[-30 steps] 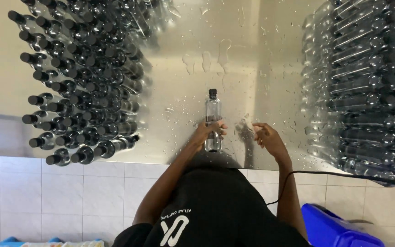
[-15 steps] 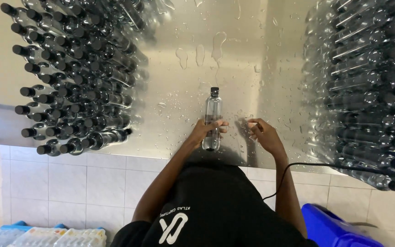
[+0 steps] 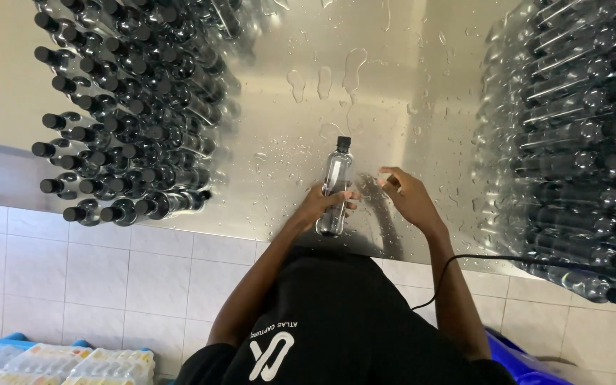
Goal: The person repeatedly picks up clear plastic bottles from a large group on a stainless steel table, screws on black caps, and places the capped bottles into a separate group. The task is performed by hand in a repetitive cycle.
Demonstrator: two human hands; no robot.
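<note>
Head view, looking straight down: a clear plastic bottle with a black cap [image 3: 335,187] stands upright on a wet stainless steel surface [image 3: 393,85], near its front edge. The left hand [image 3: 320,205] is wrapped around the lower half of the bottle, fingers curled across its front, holding it steady. The right hand [image 3: 406,196] hovers just beside the bottle on its right, not touching it; its fingers are loosely bent and the thumb and forefinger appear drawn toward each other, but whether they pinch anything small cannot be told.

To the left, a dense mass of capped bottles [image 3: 133,114] lies stacked on its side, black caps pointing outward. To the right, another large stack of clear bottles [image 3: 572,142] fills the edge of the frame. Water drops and streaks [image 3: 354,68] lie scattered over the steel between the two stacks.

As for progress, the single bottle already wears its cap and stands apart from both piles, so it seems to be mid-handling; both piles are large, and which holds finished bottles is not clear.

Below the surface are white wall tiles [image 3: 108,278], a thin black cable [image 3: 479,260] running by the right arm, a blue bin [image 3: 522,360] at lower right, and pale packs [image 3: 58,363] at lower left.
</note>
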